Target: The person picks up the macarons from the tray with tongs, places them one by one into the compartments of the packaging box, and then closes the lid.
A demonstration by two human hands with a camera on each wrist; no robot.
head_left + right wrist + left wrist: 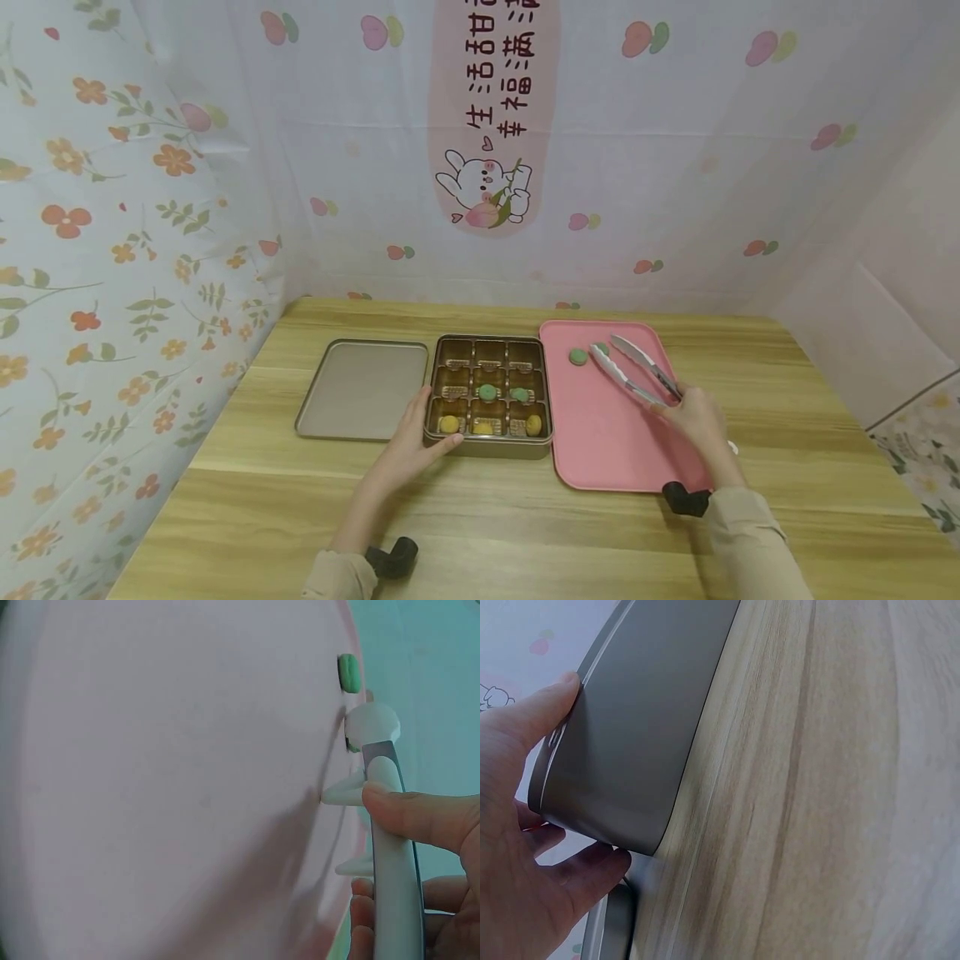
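Observation:
My left hand (414,437) grips the near left corner of a bronze-coloured tin box (495,448). In the left wrist view the thumb lies on its rim and the fingers bend against its side. Inside, two green macarons (487,392) sit in the middle row and three yellow macarons (449,424) in the front row of the divided insert. My right hand (697,423) holds tongs (622,379) above the pink tray (607,450). Their parted tips are by one green macaron (602,352), partly hidden; a second green macaron (349,673) lies just left of it on the tray.
A flat metal lid (367,387) lies on the wooden table (480,517), left of the box. The tray stands close by the box's right side. Patterned cloth (360,167) hangs behind the table and along the left.

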